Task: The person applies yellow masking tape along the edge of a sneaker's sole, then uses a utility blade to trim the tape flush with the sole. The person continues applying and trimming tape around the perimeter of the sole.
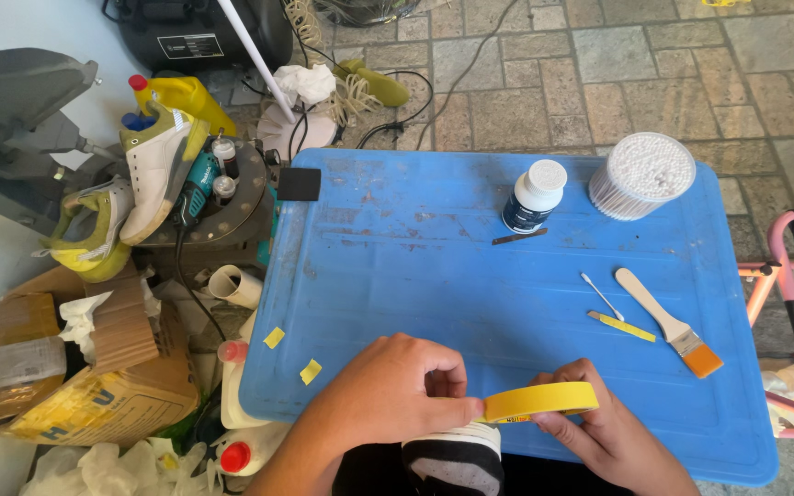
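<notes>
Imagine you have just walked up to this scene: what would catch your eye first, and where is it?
First the big blue table, and at its near edge the left hand and right hand holding a roll of yellow tape. On the table's right lies a paintbrush; at the far side stand a white-capped bottle and a tub of cotton swabs. Left of the table, shoes sit on a cluttered pile.

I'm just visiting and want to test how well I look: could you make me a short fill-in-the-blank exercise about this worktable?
1. Both hands, left hand and right hand, hold a roll of ____ tape.
2. The paintbrush lies on the ____ table.
3. The tub of cotton swabs stands to the ____ of the white-capped bottle.

Missing words: yellow; blue; right
</notes>
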